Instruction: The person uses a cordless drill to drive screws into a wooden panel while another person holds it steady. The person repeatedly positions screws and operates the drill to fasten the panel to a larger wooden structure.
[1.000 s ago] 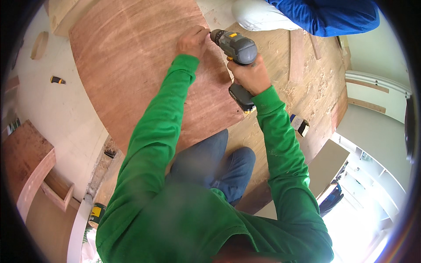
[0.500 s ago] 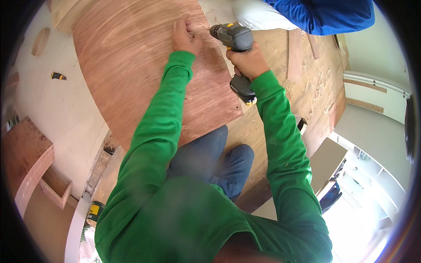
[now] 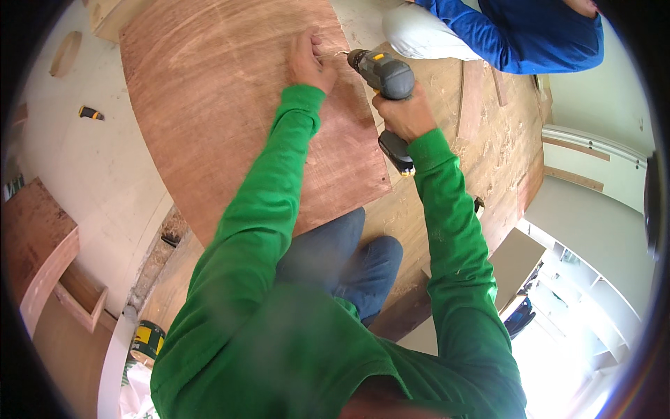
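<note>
A cordless drill (image 3: 392, 75) is gripped by my right hand (image 3: 408, 112), the fingers wrapped round its handle above the black battery. Its chuck points left, and the thin tip reaches the right edge of a large reddish plywood panel (image 3: 230, 119). On the panel, just left of the tip, rests my left hand (image 3: 310, 64), open, with the fingers stretched forward and the thumb apart. Whether the tip has entered the wood is too small to tell. A small dark hole or screw head marks the panel's near right corner. My knees are at its near edge.
At the far right a co-worker's blue sleeve (image 3: 523, 38) and pale-trousered leg (image 3: 426, 33) are close to the drill. Wood strips (image 3: 471, 98) and shavings lie on the right. A utility knife (image 3: 91, 112), a can (image 3: 146, 342) and a wooden box piece (image 3: 42, 223) are on the left.
The view has turned slightly. Both hands and the drill sit a little farther right and lower in the picture, and more of the co-worker's blue sleeve shows. My grip on the drill is unchanged.
</note>
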Action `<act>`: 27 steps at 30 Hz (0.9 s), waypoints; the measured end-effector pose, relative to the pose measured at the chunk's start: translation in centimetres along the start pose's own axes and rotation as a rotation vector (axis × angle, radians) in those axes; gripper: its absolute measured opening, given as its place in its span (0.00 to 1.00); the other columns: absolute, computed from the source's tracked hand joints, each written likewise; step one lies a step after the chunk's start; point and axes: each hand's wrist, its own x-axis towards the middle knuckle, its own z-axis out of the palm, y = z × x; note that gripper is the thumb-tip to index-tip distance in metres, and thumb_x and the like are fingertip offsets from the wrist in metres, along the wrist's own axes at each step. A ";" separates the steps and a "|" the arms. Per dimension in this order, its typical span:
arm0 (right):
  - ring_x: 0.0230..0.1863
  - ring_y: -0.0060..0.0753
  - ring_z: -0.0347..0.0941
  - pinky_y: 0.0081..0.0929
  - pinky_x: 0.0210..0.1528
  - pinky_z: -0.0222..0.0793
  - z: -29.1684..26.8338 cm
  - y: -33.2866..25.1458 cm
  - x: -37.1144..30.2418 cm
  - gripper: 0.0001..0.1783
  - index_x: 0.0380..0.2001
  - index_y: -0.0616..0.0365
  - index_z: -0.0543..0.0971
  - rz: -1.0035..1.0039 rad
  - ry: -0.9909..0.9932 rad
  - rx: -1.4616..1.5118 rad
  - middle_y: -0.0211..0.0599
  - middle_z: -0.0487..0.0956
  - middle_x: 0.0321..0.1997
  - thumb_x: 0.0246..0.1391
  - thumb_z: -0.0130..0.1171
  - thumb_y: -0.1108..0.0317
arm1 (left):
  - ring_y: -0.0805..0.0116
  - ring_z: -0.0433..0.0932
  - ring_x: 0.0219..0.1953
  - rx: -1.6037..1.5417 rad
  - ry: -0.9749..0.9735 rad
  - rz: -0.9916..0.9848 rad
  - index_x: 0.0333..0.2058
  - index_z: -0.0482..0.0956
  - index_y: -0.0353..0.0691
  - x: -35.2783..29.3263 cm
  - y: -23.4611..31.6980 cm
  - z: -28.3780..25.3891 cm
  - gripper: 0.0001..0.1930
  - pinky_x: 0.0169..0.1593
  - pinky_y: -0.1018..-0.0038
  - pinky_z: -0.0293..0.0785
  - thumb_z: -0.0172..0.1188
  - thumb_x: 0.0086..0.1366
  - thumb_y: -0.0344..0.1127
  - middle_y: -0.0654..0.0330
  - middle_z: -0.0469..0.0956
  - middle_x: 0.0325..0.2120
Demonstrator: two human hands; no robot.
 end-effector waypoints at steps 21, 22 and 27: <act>0.16 0.25 0.69 0.29 0.19 0.66 -3.3 -6.0 4.1 0.12 0.39 0.65 0.81 0.159 -0.208 -0.066 0.32 0.77 0.22 0.51 0.65 0.70 | 0.67 0.74 0.33 -0.056 -0.011 -0.026 0.59 0.77 0.40 -0.1 0.4 0.3 0.36 0.32 0.72 0.74 0.57 0.48 0.12 0.58 0.74 0.40; 0.16 0.25 0.69 0.29 0.18 0.66 -3.4 -6.2 4.7 0.12 0.38 0.65 0.81 0.141 -0.239 -0.085 0.32 0.76 0.21 0.51 0.65 0.70 | 0.67 0.74 0.33 -0.036 -0.009 -0.007 0.59 0.77 0.40 -0.1 0.4 0.3 0.36 0.33 0.72 0.74 0.57 0.48 0.12 0.58 0.74 0.40; 0.14 0.27 0.68 0.30 0.17 0.65 -3.9 -7.9 6.7 0.08 0.29 0.65 0.79 0.147 -0.277 -0.242 0.33 0.74 0.19 0.49 0.63 0.70 | 0.67 0.74 0.33 -0.039 0.000 0.012 0.60 0.77 0.40 -0.1 0.3 0.2 0.36 0.33 0.73 0.75 0.56 0.48 0.12 0.59 0.74 0.40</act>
